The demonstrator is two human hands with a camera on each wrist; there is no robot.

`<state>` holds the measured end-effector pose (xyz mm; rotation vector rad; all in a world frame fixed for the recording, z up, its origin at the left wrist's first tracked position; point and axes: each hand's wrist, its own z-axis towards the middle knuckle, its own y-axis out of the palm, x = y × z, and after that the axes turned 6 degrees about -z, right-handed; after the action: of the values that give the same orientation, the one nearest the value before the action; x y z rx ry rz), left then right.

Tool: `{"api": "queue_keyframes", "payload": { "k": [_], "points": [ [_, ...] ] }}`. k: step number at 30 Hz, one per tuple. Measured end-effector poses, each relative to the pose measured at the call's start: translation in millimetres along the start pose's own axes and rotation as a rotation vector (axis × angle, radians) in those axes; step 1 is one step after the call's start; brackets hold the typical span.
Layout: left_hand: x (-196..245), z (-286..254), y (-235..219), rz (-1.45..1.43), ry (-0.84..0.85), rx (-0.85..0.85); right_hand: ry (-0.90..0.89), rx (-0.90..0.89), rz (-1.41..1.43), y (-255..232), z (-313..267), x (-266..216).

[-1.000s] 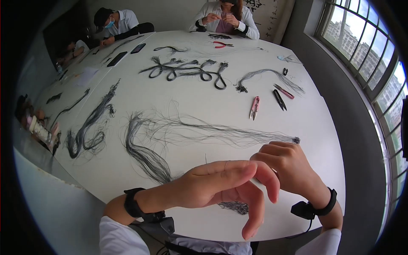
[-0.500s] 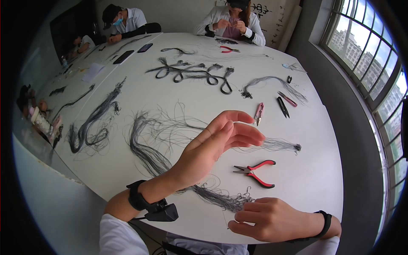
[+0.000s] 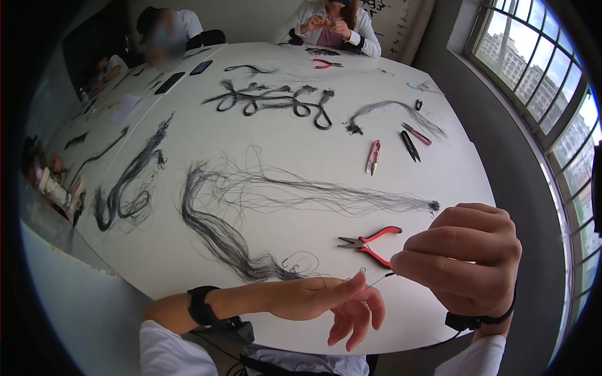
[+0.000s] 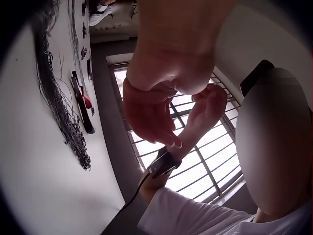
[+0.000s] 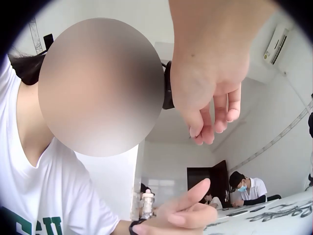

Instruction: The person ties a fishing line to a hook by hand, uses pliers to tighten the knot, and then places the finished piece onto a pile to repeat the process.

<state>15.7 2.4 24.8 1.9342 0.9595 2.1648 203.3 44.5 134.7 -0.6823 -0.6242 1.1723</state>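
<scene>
In the head view my right hand (image 3: 467, 257) is raised over the near right of the table, thumb and fingertips pinching a fine grey line with a small dark piece (image 3: 389, 274) just below them. The line runs straight down-left to my left hand (image 3: 320, 301), where it passes between the thumb and the bent fingers. The left thumb points up and right; the other fingers hang curled, and the grip itself is partly hidden. Behind the left wrist lies a bundle of grey lines (image 3: 219, 241), with hooked ends near the thumb. Red-handled pliers (image 3: 370, 243) lie spread beyond both hands.
A spread of thin lines (image 3: 326, 191) ends in a dark clump. Pink thread snips (image 3: 374, 158), black snips (image 3: 410, 146) and coiled dark bundles (image 3: 276, 103) lie farther back. Phones (image 3: 169, 83) are at the left. Other people sit at the far side of the white table (image 3: 439, 326).
The right hand first went down to the hooked end of the bundle, then rose to the right with the fine line. The left hand lifted, then came down in front of the bundle's end.
</scene>
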Motion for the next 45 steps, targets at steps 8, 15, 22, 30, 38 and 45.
{"api": "queue_keyframes", "payload": {
  "k": [8, 15, 22, 30, 38, 45],
  "points": [
    [-8.5, -6.0, 26.1, -0.341, 0.089, -0.224, 0.105, -0.017, 0.135, 22.3, -6.7, 31.0],
    [5.1, -4.2, 40.9, -0.329, -0.051, -0.246, 0.113, 0.070, 0.172, 27.0, -10.1, 32.9],
    [10.4, -5.8, 34.1, -0.313, -0.185, -0.206, 0.127, 0.007, 0.133, 35.3, -20.3, 39.7],
    [19.2, -1.2, 43.7, -0.361, 0.349, -0.211, 0.248, -0.026, 0.193, 57.2, -38.8, 31.0],
    [31.7, -5.4, 24.5, -0.296, 0.611, 0.225, 0.178, -0.166, 0.211, 83.2, -66.3, -5.7],
    [0.6, 4.5, -3.6, 0.020, 0.425, 0.577, -0.017, -0.217, 0.044, 74.0, -53.5, -32.9]
  ]
}}
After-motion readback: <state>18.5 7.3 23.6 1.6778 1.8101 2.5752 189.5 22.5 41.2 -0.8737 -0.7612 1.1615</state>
